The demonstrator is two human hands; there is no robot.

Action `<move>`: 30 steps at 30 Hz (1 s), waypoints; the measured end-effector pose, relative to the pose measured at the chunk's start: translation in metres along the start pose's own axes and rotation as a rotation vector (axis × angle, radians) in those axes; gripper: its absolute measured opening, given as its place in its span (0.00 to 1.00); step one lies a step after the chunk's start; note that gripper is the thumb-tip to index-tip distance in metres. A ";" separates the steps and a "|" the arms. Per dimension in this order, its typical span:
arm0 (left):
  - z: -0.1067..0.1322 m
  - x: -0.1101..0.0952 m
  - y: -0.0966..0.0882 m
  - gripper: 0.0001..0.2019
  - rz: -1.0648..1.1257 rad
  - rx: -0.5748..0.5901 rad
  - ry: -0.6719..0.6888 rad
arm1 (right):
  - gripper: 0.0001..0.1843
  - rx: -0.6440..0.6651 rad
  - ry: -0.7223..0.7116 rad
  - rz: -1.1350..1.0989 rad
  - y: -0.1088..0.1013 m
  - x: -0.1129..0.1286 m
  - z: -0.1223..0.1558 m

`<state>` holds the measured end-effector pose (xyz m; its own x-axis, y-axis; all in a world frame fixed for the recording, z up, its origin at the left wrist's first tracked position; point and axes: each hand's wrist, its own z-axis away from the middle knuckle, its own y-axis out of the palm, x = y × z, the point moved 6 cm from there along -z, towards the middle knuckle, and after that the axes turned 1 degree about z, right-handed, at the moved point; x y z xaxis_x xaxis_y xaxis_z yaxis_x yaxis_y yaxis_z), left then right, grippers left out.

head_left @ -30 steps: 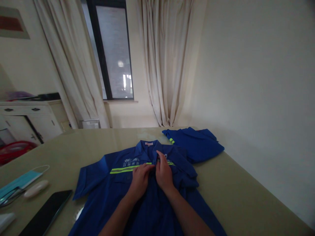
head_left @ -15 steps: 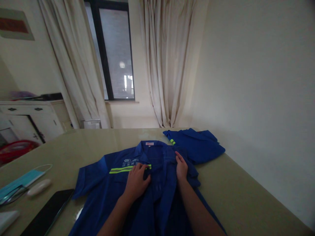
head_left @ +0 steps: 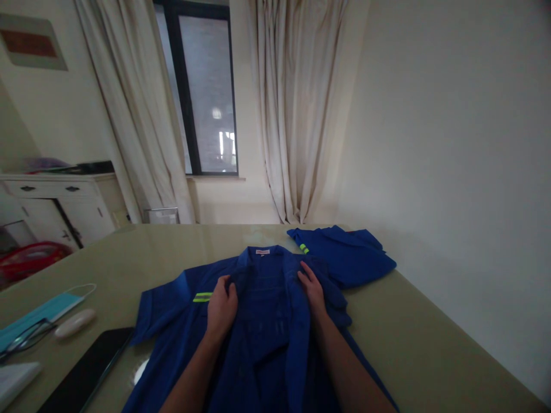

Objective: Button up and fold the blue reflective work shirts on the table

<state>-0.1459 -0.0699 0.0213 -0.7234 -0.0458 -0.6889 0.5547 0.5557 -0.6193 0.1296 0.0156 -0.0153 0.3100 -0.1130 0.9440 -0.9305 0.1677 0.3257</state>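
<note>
A blue work shirt point(head_left: 258, 321) with a yellow reflective stripe lies spread on the table point(head_left: 408, 344), collar away from me. Its front panels are pulled apart, showing the inside. My left hand point(head_left: 220, 307) grips the edge of the left front panel, fingers curled round the cloth. My right hand point(head_left: 312, 289) holds the right front panel near the chest, fingers pressed on the fabric.
A second folded blue garment point(head_left: 344, 255) lies at the far right of the table. On the left lie a blue face mask point(head_left: 41, 312), a white oval object point(head_left: 75, 323), glasses point(head_left: 26, 339) and a black phone point(head_left: 88, 373). Curtains, a window and a white cabinet point(head_left: 60, 203) stand behind.
Both hands were together at the middle of the shirt's chest. They have moved apart, drawing the two front panels open and covering most of the reflective stripe.
</note>
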 end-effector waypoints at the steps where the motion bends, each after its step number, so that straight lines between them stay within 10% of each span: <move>1: 0.004 -0.005 0.004 0.18 -0.024 0.032 0.047 | 0.32 0.042 -0.023 0.031 0.008 0.002 0.006; 9: 0.030 -0.041 0.029 0.33 -0.190 0.379 0.427 | 0.26 0.287 -0.558 0.709 0.058 0.040 0.064; 14: 0.037 -0.043 0.020 0.17 -0.173 0.403 0.381 | 0.21 0.093 -0.441 0.645 0.035 0.041 0.055; 19: 0.066 -0.043 0.001 0.31 -0.242 0.514 0.277 | 0.19 0.023 -0.324 0.638 0.007 0.036 0.047; 23: 0.109 -0.046 -0.015 0.44 -0.205 0.705 0.305 | 0.19 0.132 -0.280 0.658 -0.007 0.038 0.061; 27: 0.135 -0.053 -0.022 0.18 -0.201 0.612 0.323 | 0.17 0.288 -0.299 0.698 -0.008 0.045 0.084; 30: 0.137 -0.060 -0.018 0.17 -0.185 0.510 0.377 | 0.15 0.396 -0.326 0.735 -0.004 0.053 0.098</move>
<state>-0.0563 -0.1909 0.0220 -0.8685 0.2422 -0.4324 0.4656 0.0997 -0.8794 0.1308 -0.0869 0.0285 -0.4056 -0.3931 0.8252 -0.8900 -0.0361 -0.4546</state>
